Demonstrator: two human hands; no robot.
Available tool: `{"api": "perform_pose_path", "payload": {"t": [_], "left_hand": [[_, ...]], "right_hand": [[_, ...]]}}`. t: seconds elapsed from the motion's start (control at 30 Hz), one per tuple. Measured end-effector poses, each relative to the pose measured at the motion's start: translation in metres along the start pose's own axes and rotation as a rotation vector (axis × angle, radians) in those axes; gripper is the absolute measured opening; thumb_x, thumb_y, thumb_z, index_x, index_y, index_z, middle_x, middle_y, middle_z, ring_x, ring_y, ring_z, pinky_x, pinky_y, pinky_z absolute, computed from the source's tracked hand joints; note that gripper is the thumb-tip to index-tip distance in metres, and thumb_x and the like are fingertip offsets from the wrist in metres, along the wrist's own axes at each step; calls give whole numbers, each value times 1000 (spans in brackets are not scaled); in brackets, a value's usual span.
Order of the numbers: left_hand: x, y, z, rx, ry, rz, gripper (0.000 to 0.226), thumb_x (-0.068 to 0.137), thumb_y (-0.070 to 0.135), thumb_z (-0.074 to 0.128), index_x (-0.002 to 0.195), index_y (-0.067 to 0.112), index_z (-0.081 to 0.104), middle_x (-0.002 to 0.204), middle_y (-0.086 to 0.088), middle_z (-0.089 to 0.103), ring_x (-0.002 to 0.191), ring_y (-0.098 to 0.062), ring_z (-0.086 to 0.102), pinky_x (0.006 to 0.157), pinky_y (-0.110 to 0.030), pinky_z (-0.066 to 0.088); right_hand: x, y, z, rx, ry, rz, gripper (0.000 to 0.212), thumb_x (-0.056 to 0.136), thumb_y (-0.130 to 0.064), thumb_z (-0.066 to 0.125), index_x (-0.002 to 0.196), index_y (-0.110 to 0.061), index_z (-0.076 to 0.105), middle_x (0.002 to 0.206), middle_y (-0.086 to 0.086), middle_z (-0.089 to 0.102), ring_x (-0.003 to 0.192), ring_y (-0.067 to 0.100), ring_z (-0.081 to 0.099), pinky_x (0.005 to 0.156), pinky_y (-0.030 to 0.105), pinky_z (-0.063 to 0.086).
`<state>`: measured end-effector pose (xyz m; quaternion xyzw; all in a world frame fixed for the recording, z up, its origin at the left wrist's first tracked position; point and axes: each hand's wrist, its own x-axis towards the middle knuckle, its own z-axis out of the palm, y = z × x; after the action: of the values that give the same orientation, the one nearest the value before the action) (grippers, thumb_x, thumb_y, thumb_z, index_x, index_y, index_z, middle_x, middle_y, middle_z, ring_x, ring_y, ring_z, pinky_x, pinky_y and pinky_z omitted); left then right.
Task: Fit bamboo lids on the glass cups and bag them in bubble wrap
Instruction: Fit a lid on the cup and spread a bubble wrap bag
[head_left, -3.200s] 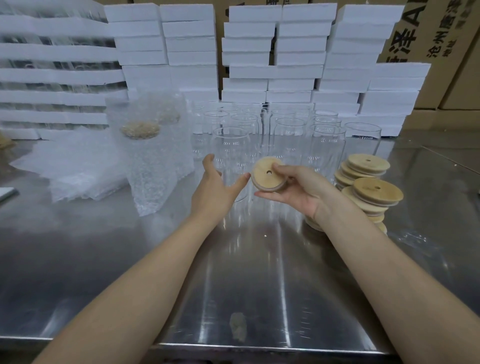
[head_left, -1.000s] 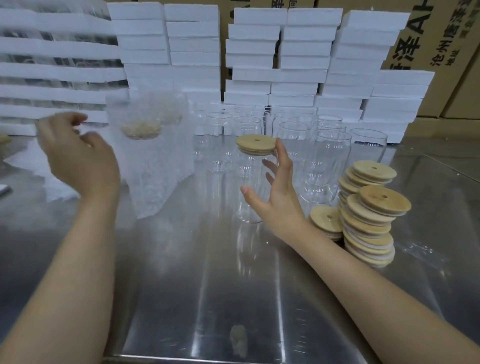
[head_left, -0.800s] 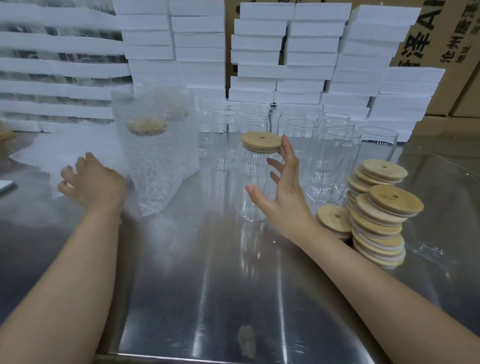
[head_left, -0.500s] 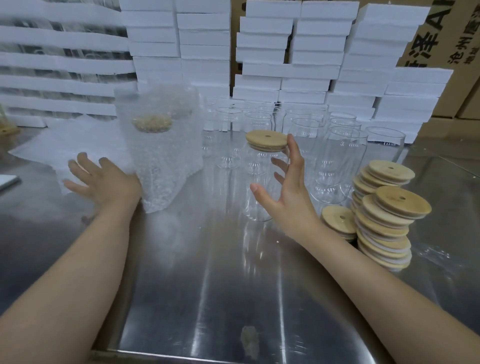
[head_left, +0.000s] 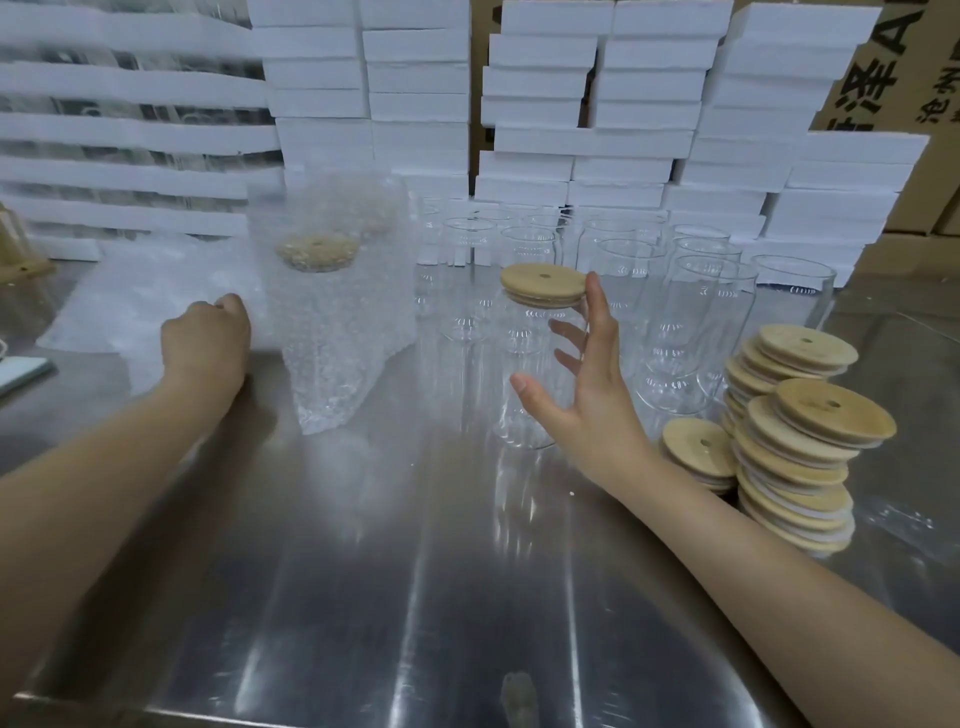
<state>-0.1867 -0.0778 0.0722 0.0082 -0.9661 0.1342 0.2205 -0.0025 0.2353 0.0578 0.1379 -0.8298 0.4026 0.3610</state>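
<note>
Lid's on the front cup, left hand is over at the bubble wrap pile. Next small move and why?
Probably the left hand pinches one bubble wrap bag off the flat pile and lifts it. The lidded cup already wears its bamboo lid, and the right hand is open beside it, steadying it, so only a bag is missing.

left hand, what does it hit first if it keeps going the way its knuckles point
Probably the pile of flat white bubble wrap bags: the left hand, curled, points up-left onto it. Depth is unclear; it may already touch.
</note>
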Motion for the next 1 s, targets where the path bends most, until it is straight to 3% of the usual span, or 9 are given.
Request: {"api": "perform_pose_path", "payload": {"t": [0.1,0.3,0.47,0.6,0.73,0.83,0.9,0.93,1.0], "left_hand": [[-16,11,-15,103,-68,-10,27,85,-2,58,108,0,45,90,-10,64,81,-25,64,61,-26,40],[-70,-10,-57,71,-94,-53,23,84,5,59,88,12,38,86,-7,63,85,-27,64,65,-26,32],[-129,-6,-83,24,-99,-59,21,82,19,62,86,14,42,62,-2,34,58,-21,39,52,-25,17],[-149,7,-105,187,-116,-2,18,87,29,53,88,20,37,63,6,36,50,-11,30,47,-23,12],[-180,10,-125,305,-110,78,34,84,46,51,78,24,25,64,9,41,67,-7,53,47,-25,13],[-210,13,-142,186,-98,117,44,76,55,54,75,24,23,59,7,33,67,-9,57,48,-25,18],[-237,19,-155,-45,-110,215,47,54,45,72,81,22,43,55,3,37,57,-20,62,51,-23,32],[-250,19,-157,-203,-64,319,47,40,33,76,76,14,54,50,-4,37,44,-22,57,49,-28,40],[-277,25,-158,-232,146,442,34,33,21,71,60,6,56,46,-6,29,34,-8,37,42,-26,38]], "right_hand": [[0,-1,0,8,0,7,97,85,-35,67,136,-65,-10,143,-18,17,131,-2,36,111,28,35],[-3,-1,-2,53,-2,25,98,86,-33,70,133,-70,-8,141,-32,14,132,-4,35,110,23,33],[-2,-2,-2,52,2,48,100,88,-30,70,133,-70,-11,143,-22,14,132,0,35,103,12,29],[-3,-3,-2,63,-4,50,99,88,-32,70,133,-69,-10,143,-23,14,133,0,35,104,15,30],[-4,-3,-3,77,-2,54,100,87,-33,71,132,-72,-10,143,-22,15,133,3,35,105,17,31],[-3,0,-3,71,-2,52,100,87,-34,71,132,-72,-10,143,-22,15,132,0,35,104,16,30],[-3,2,-2,65,-2,50,100,87,-33,71,132,-71,-10,143,-22,15,130,-5,34,104,14,30],[-2,3,-2,66,-1,49,100,86,-33,71,132,-71,-9,143,-22,16,129,-7,34,104,13,31],[-1,4,-3,84,7,52,99,85,-30,74,135,-67,-3,143,-22,19,128,-9,36,104,11,32]]}}
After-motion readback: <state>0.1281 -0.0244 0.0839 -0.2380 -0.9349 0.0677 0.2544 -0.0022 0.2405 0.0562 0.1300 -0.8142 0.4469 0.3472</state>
